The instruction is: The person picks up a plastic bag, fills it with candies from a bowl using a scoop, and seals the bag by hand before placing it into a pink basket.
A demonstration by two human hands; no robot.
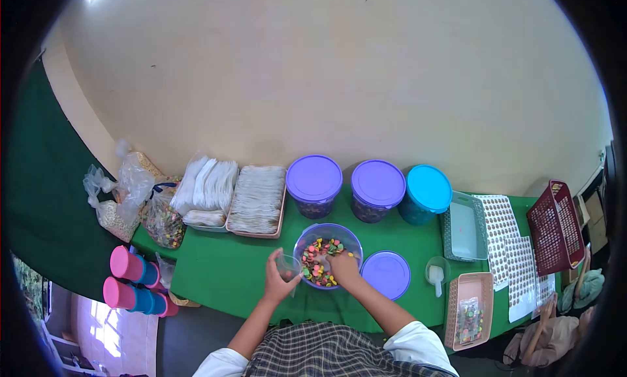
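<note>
My left hand is wrapped round a small clear cup at the left rim of an open purple-rimmed tub. Colourful candies lie inside that tub. My right hand reaches in among the candies from the right side; its fingertips are partly hidden and anything they hold is too small to tell. A round purple lid lies flat just right of the tub.
Lidded tubs line the wall. Packet-filled baskets and candy bags stand left. To the right are a scoop bowl, a teal basket, a pink basket, sticker sheets, a maroon basket and another person's arm.
</note>
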